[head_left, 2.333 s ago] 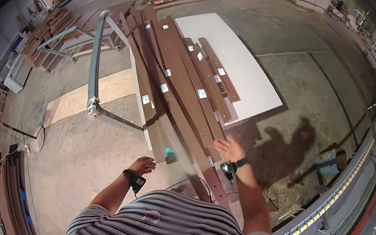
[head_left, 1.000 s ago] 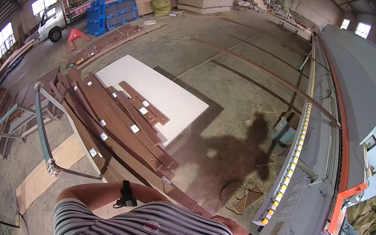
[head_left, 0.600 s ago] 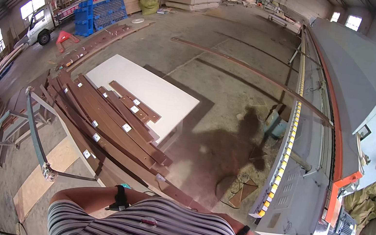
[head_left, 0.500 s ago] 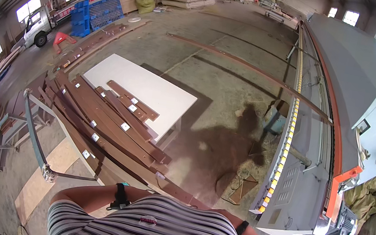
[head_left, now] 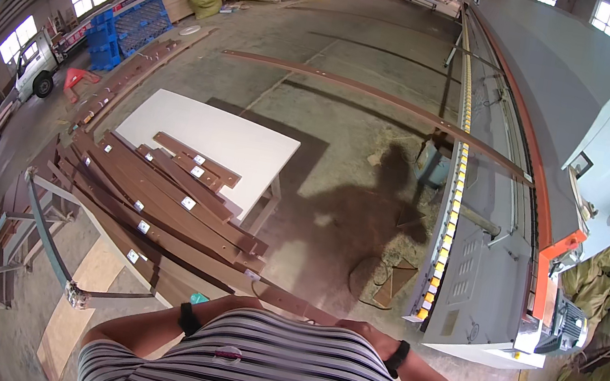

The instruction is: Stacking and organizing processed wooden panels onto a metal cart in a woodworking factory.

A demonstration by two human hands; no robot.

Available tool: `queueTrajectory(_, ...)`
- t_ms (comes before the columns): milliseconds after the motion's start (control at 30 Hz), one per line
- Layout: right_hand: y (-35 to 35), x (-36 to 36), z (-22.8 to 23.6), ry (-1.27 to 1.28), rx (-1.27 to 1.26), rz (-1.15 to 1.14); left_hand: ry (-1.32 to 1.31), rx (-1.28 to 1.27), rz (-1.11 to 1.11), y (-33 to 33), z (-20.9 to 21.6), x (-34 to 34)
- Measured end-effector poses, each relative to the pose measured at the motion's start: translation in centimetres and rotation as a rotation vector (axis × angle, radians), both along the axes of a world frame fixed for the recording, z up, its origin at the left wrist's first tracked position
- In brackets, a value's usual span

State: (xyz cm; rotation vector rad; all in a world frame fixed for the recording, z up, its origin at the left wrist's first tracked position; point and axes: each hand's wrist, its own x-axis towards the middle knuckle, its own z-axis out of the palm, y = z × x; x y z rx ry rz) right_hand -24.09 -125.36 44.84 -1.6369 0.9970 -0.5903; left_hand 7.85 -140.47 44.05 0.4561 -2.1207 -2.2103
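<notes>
The view now faces a long grey machine (head_left: pixel 523 225) rather than looking down on the stack of brown boards (head_left: pixel 159 207). The left hand (head_left: pixel 239 301) and right hand (head_left: pixel 359 328), earlier stretched toward the boards, are drawn in against the striped shirt (head_left: pixel 275 377), holding a brown board (head_left: pixel 288 299).

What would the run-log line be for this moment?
left hand: on brown board | right hand: on same board | board stack ahead-left | long grey machine right

Woodworking factory hall, stacked brown boards (head_left: pixel 160 199), long machine (head_left: pixel 529 186)
</notes>
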Motion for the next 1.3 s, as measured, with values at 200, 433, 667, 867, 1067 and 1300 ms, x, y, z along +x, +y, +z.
queueTrajectory(200, 0.4, -0.5, -3.7, 0.072, -0.175, -0.331, -0.131, -0.118, 0.463, -1.9, -2.0, -1.1)
queueTrajectory(433, -2.3, -2.0, -4.0, 0.341, -0.373, -0.667, -0.093, -0.151, 0.428, -3.0, -2.5, -3.7)
queueTrajectory(667, 1.0, -4.6, -0.6, 0.219, 0.126, -0.009, -0.219, -0.213, 0.051, -2.7, -2.1, -1.1)
queueTrajectory(867, 5.0, -4.2, 0.0, 0.386, 0.539, 0.196, -0.278, -0.4, -0.235, -1.4, -3.3, 2.3)
queueTrajectory(1067, 6.5, -7.7, -2.1, 0.222, 0.524, -0.016, -0.344, -0.3, -0.188, -1.3, -3.3, 2.7)
queueTrajectory(1300, 3.2, -7.7, -2.1, 0.206, 0.538, 0.074, -0.325, -0.398, -0.14, -1.6, -3.4, 3.0)
